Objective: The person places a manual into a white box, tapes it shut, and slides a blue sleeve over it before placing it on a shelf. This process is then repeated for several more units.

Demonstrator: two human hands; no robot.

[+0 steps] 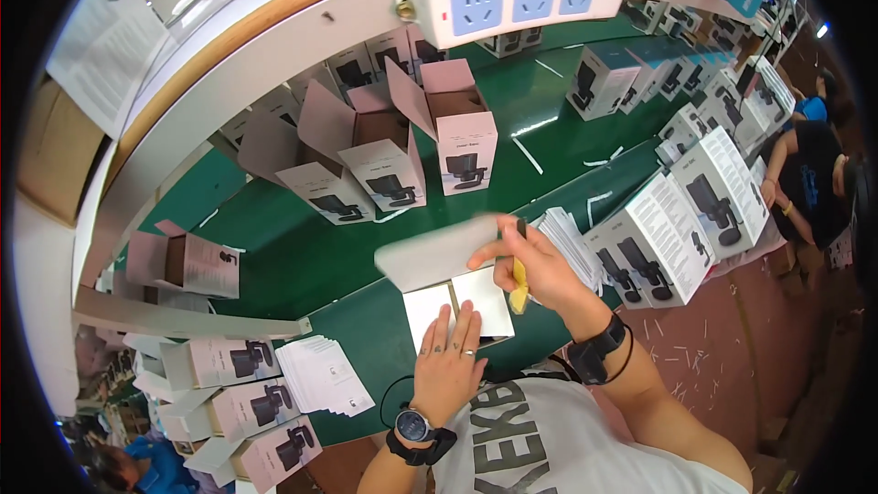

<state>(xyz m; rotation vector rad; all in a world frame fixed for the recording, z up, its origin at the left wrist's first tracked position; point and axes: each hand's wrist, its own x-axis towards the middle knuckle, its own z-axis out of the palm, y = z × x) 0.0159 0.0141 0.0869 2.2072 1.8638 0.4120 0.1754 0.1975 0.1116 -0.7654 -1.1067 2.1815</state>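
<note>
Open white carton (441,271) sits on the green bench (361,322) right in front of the person, mouth up, long axis roughly left-right, lid (428,252) raised along the far side. White panels (427,313) mostly fill the mouth, so probably packed; lid not yet shut. Left hand (447,368) lies flat over them, fingers extended, gripping nothing visible. Right hand (541,270) is curled around a yellow-and-black tool (519,287), kind unclear, fingertips near the lid, contact uncertain.
</note>
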